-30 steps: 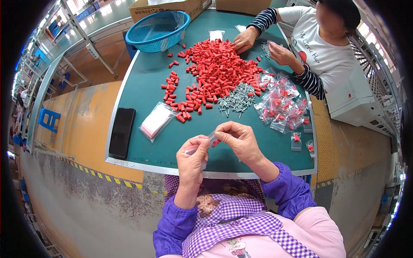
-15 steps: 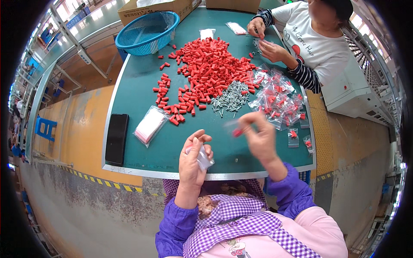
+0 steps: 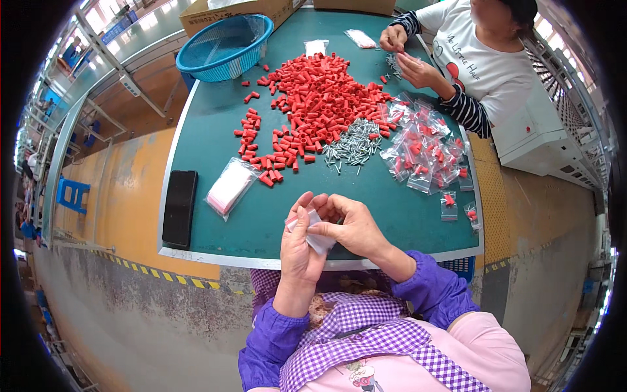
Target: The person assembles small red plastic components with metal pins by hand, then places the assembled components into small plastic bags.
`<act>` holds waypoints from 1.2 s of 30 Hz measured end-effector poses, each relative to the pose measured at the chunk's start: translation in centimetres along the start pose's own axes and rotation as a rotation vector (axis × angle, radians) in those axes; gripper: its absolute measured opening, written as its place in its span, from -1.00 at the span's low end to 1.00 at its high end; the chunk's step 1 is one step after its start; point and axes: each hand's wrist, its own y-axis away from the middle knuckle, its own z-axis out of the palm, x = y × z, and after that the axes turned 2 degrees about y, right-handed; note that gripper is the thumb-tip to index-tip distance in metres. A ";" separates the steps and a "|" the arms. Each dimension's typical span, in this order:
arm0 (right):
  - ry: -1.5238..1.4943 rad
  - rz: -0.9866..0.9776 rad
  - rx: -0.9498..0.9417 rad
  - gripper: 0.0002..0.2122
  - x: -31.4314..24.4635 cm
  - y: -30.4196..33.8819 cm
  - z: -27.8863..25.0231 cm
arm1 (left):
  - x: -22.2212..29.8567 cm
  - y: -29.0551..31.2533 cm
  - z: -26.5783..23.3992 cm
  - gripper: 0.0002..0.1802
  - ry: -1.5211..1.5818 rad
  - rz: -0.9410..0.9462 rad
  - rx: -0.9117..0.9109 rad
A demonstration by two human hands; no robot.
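Close to the table's near edge, my left hand (image 3: 298,255) holds small clear zip bags (image 3: 319,242) between thumb and fingers. My right hand (image 3: 360,230) meets it there, thumb and fingers pinched at the upper part of the bags; its fingertips are partly hidden. Beyond my hands lies a large heap of red plastic caps (image 3: 310,98), hollow and tube-shaped. A pile of grey metal screws (image 3: 353,145) sits at its near right side. To the right spreads a heap of filled clear bags (image 3: 418,151) with red caps inside.
On the green table (image 3: 261,232) a black phone (image 3: 179,209) and a pack of bags (image 3: 232,187) lie at left. A blue basket (image 3: 225,49) and cardboard boxes (image 3: 245,14) stand at the back. A co-worker's hands (image 3: 413,62) work at the far right.
My right hand has come back left from near the filled bags to my left hand. The bag with red in it that it carried no longer shows in that hand.
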 end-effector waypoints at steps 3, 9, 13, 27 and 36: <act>0.106 0.031 0.049 -0.88 1.1 -0.1 0.2 | 0.1 -0.1 -0.6 -0.62 -0.034 0.025 0.004; 0.085 -0.131 0.225 -0.89 1.4 -0.3 -0.5 | 0.7 0.2 -0.5 -0.59 -0.030 0.029 0.115; 0.024 -0.056 0.161 -0.87 1.4 0.0 -1.2 | 1.4 0.5 -2.5 -0.50 -0.038 -0.043 -0.001; 0.221 -0.116 -0.024 -0.87 1.5 -0.6 -3.7 | 0.3 0.6 -1.0 -0.86 -0.416 0.031 0.209; 1.172 -0.580 0.142 -0.88 2.4 -6.6 -9.5 | 0.5 1.0 -1.0 -0.91 -0.507 0.113 0.208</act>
